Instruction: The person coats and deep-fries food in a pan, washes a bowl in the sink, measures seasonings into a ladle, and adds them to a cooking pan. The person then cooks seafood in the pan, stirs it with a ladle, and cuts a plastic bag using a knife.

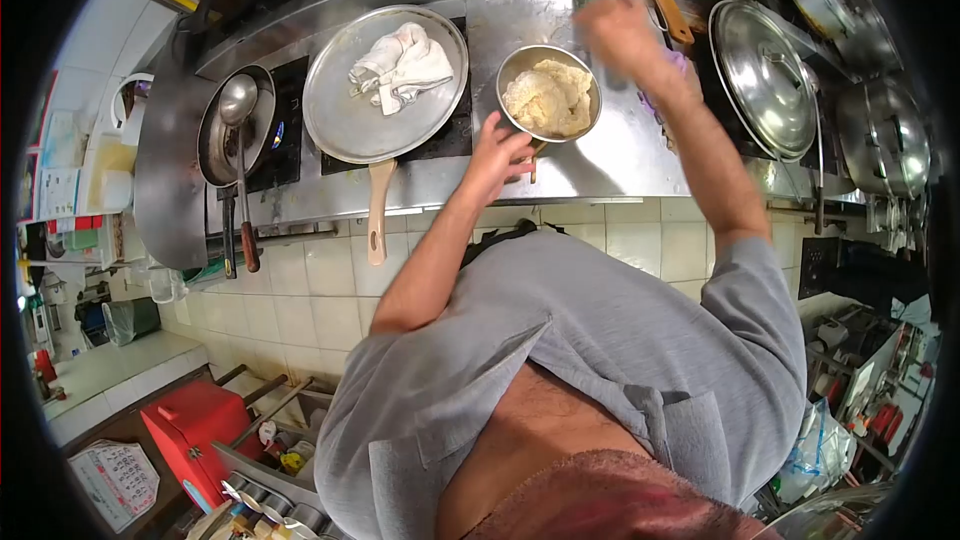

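A steel bowl (508,122) holding a pale, lumpy dough-like mass (550,98) stands on the steel counter. Just below and left of the bowl is my left hand (497,158), its fingers spread and nothing in it. My right hand (622,32) is raised to the upper right of the bowl, smeared by motion, so its fingers cannot be made out. Left of the bowl, a flat round pan (330,105) with a wooden handle carries a crumpled white cloth (405,65). A purple cloth (655,105) lies partly behind my right forearm.
At the left, a frying pan (212,145) with a ladle (238,105) sits by a lit burner. A large round lid (765,80) and a metal pot (882,140) stand at the right. A wooden-handled utensil (665,0) lies beyond my right hand. The counter's front edge is near my body.
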A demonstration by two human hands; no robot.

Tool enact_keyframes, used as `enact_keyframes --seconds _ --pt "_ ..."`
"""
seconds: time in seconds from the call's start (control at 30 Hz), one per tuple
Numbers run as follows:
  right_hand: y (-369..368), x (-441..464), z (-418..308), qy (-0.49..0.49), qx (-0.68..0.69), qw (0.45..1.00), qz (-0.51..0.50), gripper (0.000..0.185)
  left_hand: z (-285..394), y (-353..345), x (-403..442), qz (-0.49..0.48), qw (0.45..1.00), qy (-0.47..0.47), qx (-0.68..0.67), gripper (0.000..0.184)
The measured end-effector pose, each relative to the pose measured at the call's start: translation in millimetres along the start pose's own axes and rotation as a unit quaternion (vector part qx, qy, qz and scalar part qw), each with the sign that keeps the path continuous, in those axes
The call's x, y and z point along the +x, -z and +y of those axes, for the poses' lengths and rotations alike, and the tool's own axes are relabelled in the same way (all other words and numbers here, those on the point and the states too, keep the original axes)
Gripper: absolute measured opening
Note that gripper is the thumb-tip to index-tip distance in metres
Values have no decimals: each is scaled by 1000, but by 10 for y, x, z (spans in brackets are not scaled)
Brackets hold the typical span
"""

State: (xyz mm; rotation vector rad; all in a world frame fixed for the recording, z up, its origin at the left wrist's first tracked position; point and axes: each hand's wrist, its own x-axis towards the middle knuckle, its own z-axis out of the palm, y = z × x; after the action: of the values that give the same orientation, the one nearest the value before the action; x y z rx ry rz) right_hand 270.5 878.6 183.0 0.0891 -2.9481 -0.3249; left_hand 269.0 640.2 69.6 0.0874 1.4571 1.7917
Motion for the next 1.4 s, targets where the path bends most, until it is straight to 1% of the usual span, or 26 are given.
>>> enact_keyframes --seconds 0.03,0.07,0.1,0.13,0.17,0.2,0.23,0.3,0.37,0.47,0.53,0.6,0.67,0.73,0.77,0.87,0.93,1.03,1.07,1.13,1.17,1.2,1.27,1.3,1.37,1.4 --pt "-121 32 -168 44 47 998 -26 31 79 -78 90 5 997 48 -63 63" --pt "-138 25 -367 58 125 986 -93 40 74 -83 199 -6 995 86 -49 63" --pt "-454 4 -439 110 201 973 -24 42 44 -130 297 13 997 55 -56 59" --pt "-327 42 -559 104 199 968 -111 49 -21 -169 352 33 997 27 -62 56" --pt "-565 96 -546 139 262 953 -61 50 -81 -163 400 31 998 2 -62 54" --pt "-618 189 -529 191 314 926 -81 46 -97 -159 428 28 998 -23 -60 52" --pt "-661 244 -518 193 321 922 -102 44 -64 -165 402 35 996 -23 -81 52" --pt "-496 357 -559 196 323 918 -117 41 46 -131 311 42 996 -8 -81 55" --pt "-198 440 -617 192 335 904 -183 37 206 -65 225 45 996 2 -75 56" --pt "-127 758 -656 186 316 916 -161 30 586 75 90 12 995 -33 -97 55" --pt "82 996 -656 204 307 929 -40 27 913 191 58 18 995 -49 -88 55" --pt "222 1318 -696 200 286 933 91 24 1250 341 49 -3 991 -113 -65 51" --pt "472 1650 -760 138 324 931 95 25 1514 529 161 -1 986 -152 -63 50" --pt "733 1980 -786 78 373 924 39 26 1753 672 229 18 984 -165 -60 50" --pt "785 2159 -771 60 427 902 15 26 1875 745 269 37 983 -172 -56 50" --pt "849 2713 -643 32 507 861 13 23 2094 975 481 71 980 -174 -61 53" --pt "684 3167 -466 16 509 860 5 22 2164 1058 552 88 978 -177 -67 52" --pt "501 3678 -325 -52 399 914 49 21 2246 1198 725 119 971 -189 -90 50" --pt "350 3837 -286 -47 405 912 47 21 2292 1225 752 128 970 -188 -89 50" --pt "-188 4245 -168 -54 223 970 78 23 2310 1277 815 125 971 -181 -95 50" --pt "-288 4347 -174 -54 152 987 8 26 2290 1308 888 132 971 -176 -98 50" --pt "-400 4382 -138 -49 155 987 4 26 2298 1345 973 131 969 -180 -108 50" --pt "-581 4270 -146 -139 225 964 -5 30 2276 1378 1074 138 967 -175 -120 52" --pt "-519 4145 -230 -89 147 984 50 34 2291 1350 1087 150 965 -176 -125 52" --pt "-211 4015 -485 -15 223 973 47 42 2277 1338 1170 150 964 -182 -121 52" --pt "1 3798 -645 31 316 948 4 51 2287 1317 1207 147 965 -180 -122 52"
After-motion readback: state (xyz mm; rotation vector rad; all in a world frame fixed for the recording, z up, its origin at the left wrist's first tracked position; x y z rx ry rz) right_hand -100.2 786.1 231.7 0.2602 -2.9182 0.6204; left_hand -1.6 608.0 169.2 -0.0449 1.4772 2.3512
